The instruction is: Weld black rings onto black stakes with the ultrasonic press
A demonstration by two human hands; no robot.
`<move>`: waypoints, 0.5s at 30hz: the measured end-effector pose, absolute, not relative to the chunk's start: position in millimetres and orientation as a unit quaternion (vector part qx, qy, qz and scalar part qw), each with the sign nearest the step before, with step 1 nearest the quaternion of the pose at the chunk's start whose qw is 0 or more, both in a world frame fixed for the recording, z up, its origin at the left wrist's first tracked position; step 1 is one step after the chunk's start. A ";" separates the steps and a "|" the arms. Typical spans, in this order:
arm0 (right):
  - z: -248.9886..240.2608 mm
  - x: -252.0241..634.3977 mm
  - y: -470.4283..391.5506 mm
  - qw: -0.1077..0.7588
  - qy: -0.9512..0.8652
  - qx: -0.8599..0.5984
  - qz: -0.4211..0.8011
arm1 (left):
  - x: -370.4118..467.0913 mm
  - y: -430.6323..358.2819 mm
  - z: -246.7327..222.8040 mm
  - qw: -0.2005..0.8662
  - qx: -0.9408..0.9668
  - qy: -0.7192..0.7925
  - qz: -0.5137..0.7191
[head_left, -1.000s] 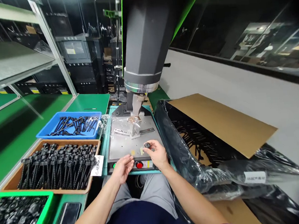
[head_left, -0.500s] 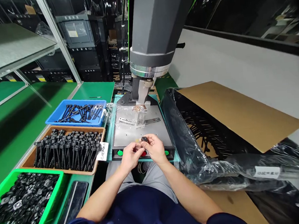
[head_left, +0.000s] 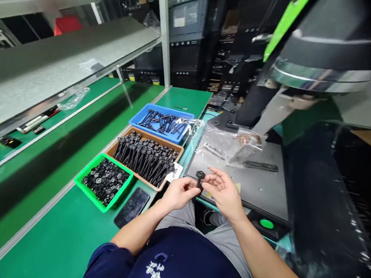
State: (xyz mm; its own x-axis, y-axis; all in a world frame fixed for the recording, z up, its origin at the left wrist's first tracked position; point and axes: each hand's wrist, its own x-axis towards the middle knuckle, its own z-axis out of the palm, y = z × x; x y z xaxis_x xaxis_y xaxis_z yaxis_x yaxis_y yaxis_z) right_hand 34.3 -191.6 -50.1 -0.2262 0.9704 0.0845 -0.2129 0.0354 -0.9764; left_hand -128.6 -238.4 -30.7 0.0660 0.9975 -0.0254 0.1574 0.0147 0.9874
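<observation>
My left hand (head_left: pixel 180 193) is closed in a pinch on the short stem of a black screw-shaped part (head_left: pixel 200 175), its wide head pointing up. My right hand (head_left: pixel 222 192) is just to the right, fingers apart and slightly curled, the tips close to the part's head; whether they touch it I cannot tell. Left of the hands, a brown tray (head_left: pixel 159 188) holds many similar black parts with ribbed shafts. Beyond it a blue tray (head_left: pixel 134 120) has thinner black rods. A green tray (head_left: pixel 104 208) is full of small black round pieces.
A metal plate (head_left: pixel 269 192) with clear film and two slotted bars lies under a large machine head (head_left: pixel 326 68) at right. A green button (head_left: pixel 266 224) sits on its front edge. A dark phone (head_left: pixel 133 206) rests by the green tray. A black plastic bag (head_left: pixel 321 187) stands at right.
The view has swung left, so trays and hands appear further right. My right hand has loosened and opened beside the part, while the left keeps hold of it.
</observation>
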 end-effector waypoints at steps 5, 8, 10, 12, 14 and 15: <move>-52.5 42.9 -190.4 0.487 -0.505 -0.385 0.600 | -208.3 -259.4 -18.4 0.231 0.514 0.684 0.464; -52.4 51.1 -190.1 0.486 -0.496 -0.407 0.593 | -251.1 -254.6 -27.6 0.097 0.475 0.761 0.432; -50.2 56.1 -192.3 0.482 -0.499 -0.419 0.586 | -267.7 -246.3 -34.9 0.048 0.478 0.796 0.368; -46.0 64.1 -196.3 0.477 -0.508 -0.434 0.571 | -274.2 -237.9 -39.3 0.041 0.485 0.827 0.283; -39.4 79.2 -199.6 0.471 -0.521 -0.458 0.545 | -274.0 -231.6 -40.2 0.053 0.479 0.851 0.207; -35.1 90.7 -199.9 0.465 -0.533 -0.474 0.525 | -272.8 -229.5 -39.7 0.058 0.473 0.861 0.180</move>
State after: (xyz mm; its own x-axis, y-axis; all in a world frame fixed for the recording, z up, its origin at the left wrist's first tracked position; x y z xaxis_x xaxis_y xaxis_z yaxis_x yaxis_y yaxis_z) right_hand 90.7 -199.9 -35.1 -0.1183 0.9930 -0.0018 0.0161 0.0001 -0.9999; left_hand -272.8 -229.5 -39.7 -0.5464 0.8346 0.0700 0.7925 0.4882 0.3655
